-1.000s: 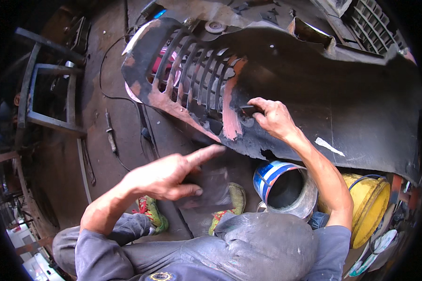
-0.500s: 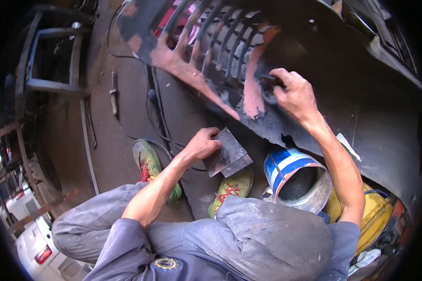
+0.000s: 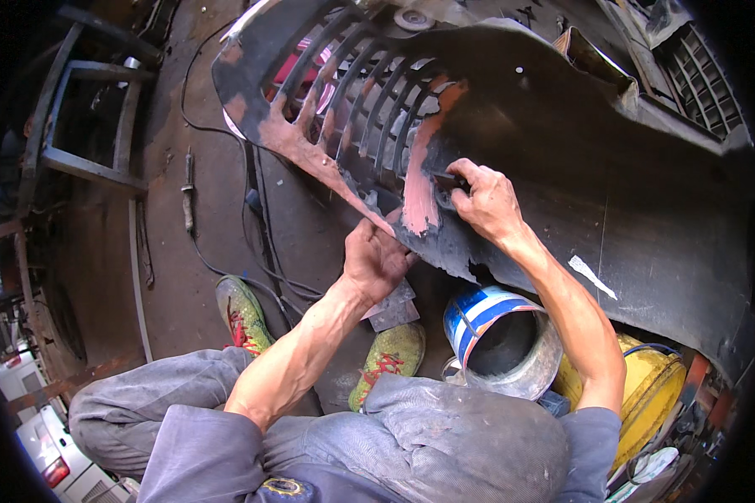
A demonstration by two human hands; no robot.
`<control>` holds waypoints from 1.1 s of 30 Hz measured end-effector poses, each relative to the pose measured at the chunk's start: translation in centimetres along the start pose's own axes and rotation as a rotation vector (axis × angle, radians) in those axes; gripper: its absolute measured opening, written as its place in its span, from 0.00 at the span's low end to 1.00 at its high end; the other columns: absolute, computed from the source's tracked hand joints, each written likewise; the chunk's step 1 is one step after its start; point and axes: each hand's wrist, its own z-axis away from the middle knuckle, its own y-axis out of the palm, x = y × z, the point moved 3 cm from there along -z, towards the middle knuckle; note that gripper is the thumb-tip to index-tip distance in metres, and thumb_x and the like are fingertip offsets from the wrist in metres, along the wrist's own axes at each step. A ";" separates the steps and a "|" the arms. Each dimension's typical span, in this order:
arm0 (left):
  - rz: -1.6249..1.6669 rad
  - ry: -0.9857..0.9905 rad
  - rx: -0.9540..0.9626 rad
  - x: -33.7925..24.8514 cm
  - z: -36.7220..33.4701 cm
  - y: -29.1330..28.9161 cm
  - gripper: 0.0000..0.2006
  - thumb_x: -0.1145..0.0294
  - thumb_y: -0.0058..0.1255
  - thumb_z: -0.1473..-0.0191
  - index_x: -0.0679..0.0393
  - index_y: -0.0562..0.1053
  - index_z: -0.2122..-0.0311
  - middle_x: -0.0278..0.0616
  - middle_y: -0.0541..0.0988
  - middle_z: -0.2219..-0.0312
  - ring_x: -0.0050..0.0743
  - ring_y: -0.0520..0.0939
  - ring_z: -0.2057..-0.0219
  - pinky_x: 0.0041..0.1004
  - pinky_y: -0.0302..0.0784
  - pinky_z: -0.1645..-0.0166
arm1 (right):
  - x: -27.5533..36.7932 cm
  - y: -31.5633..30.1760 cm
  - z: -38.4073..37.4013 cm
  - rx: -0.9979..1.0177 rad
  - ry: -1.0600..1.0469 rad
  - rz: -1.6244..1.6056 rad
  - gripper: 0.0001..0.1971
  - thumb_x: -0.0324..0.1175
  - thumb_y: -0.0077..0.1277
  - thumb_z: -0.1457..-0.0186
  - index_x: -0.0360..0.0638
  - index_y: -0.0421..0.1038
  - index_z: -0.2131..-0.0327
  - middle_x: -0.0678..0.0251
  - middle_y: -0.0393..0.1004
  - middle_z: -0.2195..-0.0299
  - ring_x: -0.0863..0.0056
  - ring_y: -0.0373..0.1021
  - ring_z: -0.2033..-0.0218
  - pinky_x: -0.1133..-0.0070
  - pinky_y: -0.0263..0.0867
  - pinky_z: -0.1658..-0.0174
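A dark car bumper (image 3: 512, 126) with a slatted grille and pink filler patches (image 3: 418, 189) lies across the upper middle. My right hand (image 3: 491, 204) is closed on a thin dark spreader (image 3: 441, 178), held against the bumper beside the broad pink strip. Under the tip of the other pink strip, my left hand (image 3: 376, 261) grips the bumper's lower edge. Its palm is partly turned up, and some of its fingers are hidden. Below that hand, above my shoe, a grey metal plate (image 3: 394, 312) shows in part; what it rests on is hidden.
A blue-and-white bucket (image 3: 495, 306) lies tilted by my right knee, with a yellow container (image 3: 637, 394) beside it. Black cables (image 3: 260, 201) and a tool with a cord (image 3: 188, 197) lie on the floor. A metal frame (image 3: 92, 168) stands at left.
My left hand has let go of the plate and moved up to the bumper's lower edge. My right hand stays by the pink strip with the spreader. The whole view has shifted.
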 end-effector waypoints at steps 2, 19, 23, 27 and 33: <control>0.081 0.029 0.076 0.3 -0.3 0.3 0.29 0.49 0.26 0.32 0.63 0.66 0.40 0.47 0.73 0.43 0.45 0.72 0.42 0.43 0.62 0.35 | 0.4 0.4 -0.3 -0.041 -0.068 -0.035 0.15 0.27 0.49 0.53 0.38 0.76 0.60 0.50 0.79 0.64 0.52 0.76 0.60 0.64 0.71 0.53; 0.330 0.052 0.259 0.3 -2.1 0.5 0.31 0.46 0.26 0.32 0.65 0.65 0.41 0.50 0.74 0.45 0.46 0.73 0.43 0.44 0.64 0.36 | 1.1 1.6 -0.9 -0.059 -0.067 -0.019 0.14 0.29 0.51 0.53 0.40 0.79 0.61 0.51 0.80 0.65 0.53 0.76 0.61 0.65 0.72 0.54; 0.291 0.057 0.237 0.2 -2.3 0.0 0.32 0.45 0.27 0.32 0.65 0.65 0.41 0.51 0.74 0.46 0.47 0.73 0.44 0.45 0.64 0.36 | 0.4 1.4 -0.5 -0.056 -0.054 -0.080 0.14 0.29 0.52 0.52 0.42 0.79 0.61 0.50 0.80 0.66 0.53 0.77 0.63 0.66 0.73 0.56; 0.323 0.025 0.262 0.2 -1.9 0.4 0.32 0.46 0.28 0.32 0.66 0.64 0.40 0.52 0.74 0.45 0.48 0.74 0.44 0.45 0.64 0.36 | -0.2 1.3 -0.7 -0.100 -0.024 -0.051 0.14 0.29 0.52 0.53 0.43 0.80 0.60 0.50 0.79 0.68 0.53 0.77 0.65 0.65 0.73 0.58; 0.311 0.025 0.239 0.3 -1.7 0.6 0.32 0.46 0.31 0.33 0.67 0.63 0.40 0.53 0.73 0.45 0.47 0.74 0.43 0.44 0.66 0.36 | 0.6 1.4 0.0 -0.027 -0.049 -0.146 0.14 0.27 0.53 0.53 0.41 0.80 0.61 0.51 0.80 0.67 0.56 0.77 0.64 0.68 0.72 0.57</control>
